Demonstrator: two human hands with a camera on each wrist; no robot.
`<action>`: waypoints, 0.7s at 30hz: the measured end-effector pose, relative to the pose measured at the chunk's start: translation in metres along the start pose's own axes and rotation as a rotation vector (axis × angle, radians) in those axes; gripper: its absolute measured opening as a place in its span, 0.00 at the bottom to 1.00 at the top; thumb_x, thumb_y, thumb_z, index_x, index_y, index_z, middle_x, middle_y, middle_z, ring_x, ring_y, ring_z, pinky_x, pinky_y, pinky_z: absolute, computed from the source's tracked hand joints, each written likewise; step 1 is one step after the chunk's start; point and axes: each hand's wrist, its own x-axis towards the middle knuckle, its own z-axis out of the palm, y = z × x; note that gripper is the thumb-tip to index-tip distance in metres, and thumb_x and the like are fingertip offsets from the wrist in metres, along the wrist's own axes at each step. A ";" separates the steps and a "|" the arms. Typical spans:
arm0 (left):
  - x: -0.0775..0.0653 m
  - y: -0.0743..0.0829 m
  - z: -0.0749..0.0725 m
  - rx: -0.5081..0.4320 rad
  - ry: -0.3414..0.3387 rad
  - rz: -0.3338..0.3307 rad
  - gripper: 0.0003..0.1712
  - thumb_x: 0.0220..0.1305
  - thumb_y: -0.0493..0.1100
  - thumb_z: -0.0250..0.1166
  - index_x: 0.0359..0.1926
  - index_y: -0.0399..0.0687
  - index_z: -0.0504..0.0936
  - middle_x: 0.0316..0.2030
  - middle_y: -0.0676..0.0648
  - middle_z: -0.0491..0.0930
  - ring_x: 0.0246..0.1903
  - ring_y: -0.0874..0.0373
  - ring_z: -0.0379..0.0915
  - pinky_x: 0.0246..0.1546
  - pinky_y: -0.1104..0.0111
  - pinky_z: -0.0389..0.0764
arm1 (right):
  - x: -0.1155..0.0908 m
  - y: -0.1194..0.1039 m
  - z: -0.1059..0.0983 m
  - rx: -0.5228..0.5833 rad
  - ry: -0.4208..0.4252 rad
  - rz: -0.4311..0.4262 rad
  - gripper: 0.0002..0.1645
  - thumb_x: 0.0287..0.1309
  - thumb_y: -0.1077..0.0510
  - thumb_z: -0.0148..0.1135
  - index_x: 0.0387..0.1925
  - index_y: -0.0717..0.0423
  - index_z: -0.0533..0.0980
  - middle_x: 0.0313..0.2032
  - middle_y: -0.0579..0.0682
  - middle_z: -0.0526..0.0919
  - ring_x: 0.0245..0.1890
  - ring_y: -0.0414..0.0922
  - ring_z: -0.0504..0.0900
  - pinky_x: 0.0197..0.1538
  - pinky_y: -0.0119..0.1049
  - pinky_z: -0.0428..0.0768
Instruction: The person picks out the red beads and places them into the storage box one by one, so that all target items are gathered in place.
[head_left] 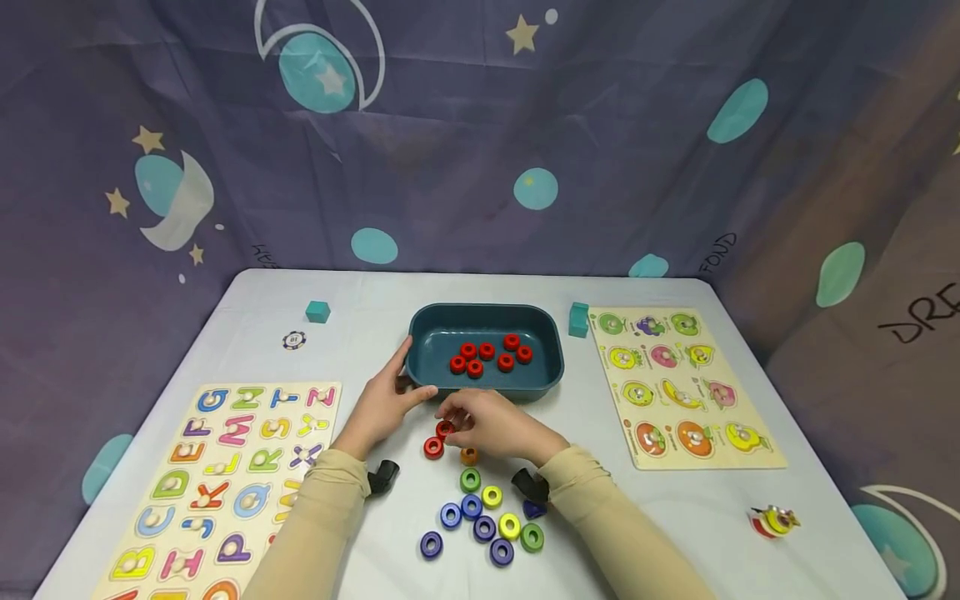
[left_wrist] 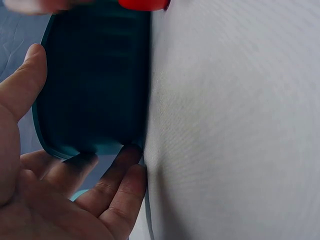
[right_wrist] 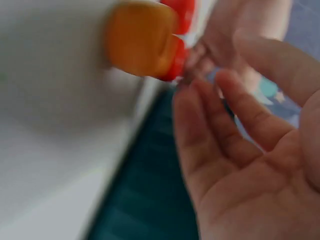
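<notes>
A dark teal tray [head_left: 433,337] holds several red rings [head_left: 506,362]. My left hand [head_left: 378,408] touches its near left corner, fingers along the end wall and thumb by the front rim. In the left wrist view, the fingers [left_wrist: 127,192] reach the tray's base. My right hand [head_left: 491,421] hovers before the tray, beside two red rings [head_left: 433,448] on the table, one partly covered by it. An orange ring [head_left: 468,457] lies just below that hand. The right wrist view has the loosely bent fingers [right_wrist: 190,135] with nothing visible between them, near the blurred orange ring [right_wrist: 140,40].
Green, yellow, blue and purple rings [head_left: 484,527] lie between the forearms. A letter puzzle board [head_left: 247,492] is at left, a fruit puzzle board [head_left: 660,387] at right. Two teal blocks [head_left: 318,312], a poker chip [head_left: 294,340] and a small colourful object [head_left: 775,522] also sit here.
</notes>
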 end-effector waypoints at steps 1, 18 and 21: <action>0.000 0.000 0.000 -0.001 0.000 -0.001 0.54 0.56 0.58 0.69 0.75 0.74 0.43 0.64 0.42 0.73 0.61 0.48 0.73 0.64 0.49 0.69 | 0.000 0.001 0.004 -0.027 0.000 0.007 0.20 0.55 0.55 0.69 0.51 0.51 0.79 0.44 0.44 0.83 0.43 0.38 0.79 0.50 0.30 0.79; 0.001 0.000 -0.001 -0.008 -0.004 -0.003 0.55 0.55 0.60 0.69 0.75 0.74 0.44 0.64 0.41 0.72 0.63 0.48 0.71 0.65 0.49 0.67 | 0.005 0.010 0.025 -0.024 0.093 0.080 0.15 0.54 0.59 0.69 0.45 0.49 0.79 0.35 0.42 0.78 0.33 0.37 0.74 0.37 0.27 0.75; 0.000 0.001 -0.001 -0.004 -0.013 -0.006 0.55 0.55 0.60 0.69 0.75 0.73 0.43 0.66 0.41 0.70 0.63 0.48 0.70 0.65 0.49 0.67 | -0.002 0.009 0.017 0.068 0.091 0.099 0.15 0.53 0.58 0.70 0.44 0.47 0.79 0.32 0.40 0.78 0.31 0.36 0.74 0.35 0.26 0.76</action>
